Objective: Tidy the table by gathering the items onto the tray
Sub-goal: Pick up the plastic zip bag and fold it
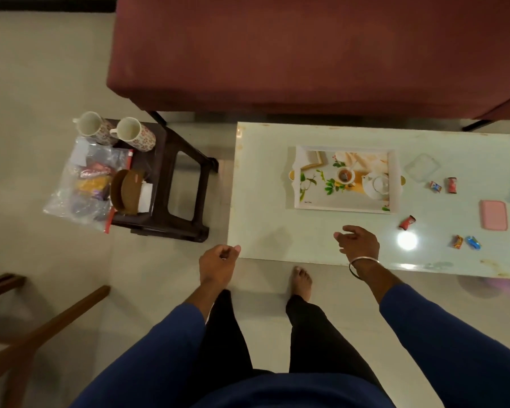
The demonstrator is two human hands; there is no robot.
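The tray (pixel 392 184) lay flat near the middle of the pale table (pixel 265 231), its printed bed bare of loose items, with small handles at its two short ends; it looked stiff and light, best lifted by both ends or simply left where it was. To its right the things to gather were scattered: a clear square lid (pixel 422 171) just beside the tray's right end, two wrapped sweets (pixel 435 186) (pixel 452 185) beyond that, a red sweet (pixel 407 222) near the tray's front corner, an orange one (pixel 457 241) and a blue one (pixel 472 242) together nearer the front edge, and a pink case (pixel 494 214) well to the right. The sweets would probably be light and crinkly, easy to pinch by a twisted end though apt to slide on the glossy top. The right hand (pixel 358 241) hovered over the table's front edge, fingers relaxed and holding nothing. The left hand (pixel 217 262) hung off the table's left corner, loosely curled and empty. On a dark stool (pixel 186 184) to the left stood two mugs (pixel 90 126) (pixel 133 135) and a plastic bag (pixel 80 187).
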